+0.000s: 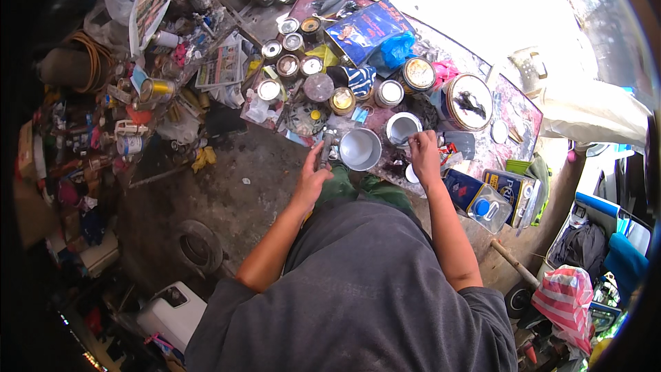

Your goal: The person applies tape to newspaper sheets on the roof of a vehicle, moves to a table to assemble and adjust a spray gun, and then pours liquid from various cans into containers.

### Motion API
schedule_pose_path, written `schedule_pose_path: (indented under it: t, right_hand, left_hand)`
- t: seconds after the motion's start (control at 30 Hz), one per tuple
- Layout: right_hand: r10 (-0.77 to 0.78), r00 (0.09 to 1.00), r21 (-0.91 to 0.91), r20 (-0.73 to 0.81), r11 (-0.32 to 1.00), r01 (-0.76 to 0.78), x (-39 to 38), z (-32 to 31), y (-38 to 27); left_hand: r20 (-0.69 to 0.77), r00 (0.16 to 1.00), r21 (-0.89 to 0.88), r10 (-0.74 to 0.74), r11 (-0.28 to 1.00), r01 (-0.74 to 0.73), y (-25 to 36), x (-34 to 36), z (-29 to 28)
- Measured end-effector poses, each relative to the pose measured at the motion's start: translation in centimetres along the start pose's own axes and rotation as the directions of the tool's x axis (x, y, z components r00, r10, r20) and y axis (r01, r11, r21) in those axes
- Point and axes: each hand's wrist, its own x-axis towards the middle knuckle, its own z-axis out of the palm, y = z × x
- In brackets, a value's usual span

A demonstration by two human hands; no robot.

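Note:
My left hand (313, 179) is beside a wide grey metal cup (360, 149), its fingers stretched out and apart. Between them is a small metallic fitting (330, 143) at the cup's side, perhaps part of a spray gun; I cannot make out whether my fingers touch it. The cup looks pale inside. My right hand (425, 157) has its fingers closed at the near right rim of a small open can (403, 128) with grey paint-like contents. A small white disc (412, 173) lies just below that hand, partly hidden by it.
Several paint cans (342, 100) crowd the stained low table (506, 96), with a large paint bucket (469, 102) and blue booklet (368, 31) among them. Clear bottle with blue cap (485, 209) and rectangular tin (509, 196) stand right. Clutter (131, 124) piles left; a tire-like ring (200, 248) lies on the floor.

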Motion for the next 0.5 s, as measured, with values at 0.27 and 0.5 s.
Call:
schedule_pose_path:
  t: [0.27,0.5]
  right_hand:
    - [0.217,0.964,0.278,-0.156,0.946,-0.168,0.0,-4.8,-0.9]
    - [0.544,0.799,0.218,-0.256,0.838,-0.500,-4.3,-1.4,10.9]
  left_hand:
    - [-0.037,0.999,-0.036,-0.013,0.999,0.012,-1.0,0.3,0.1]
    - [-0.059,0.998,-0.067,0.014,0.998,-0.018,-0.9,0.3,-0.5]
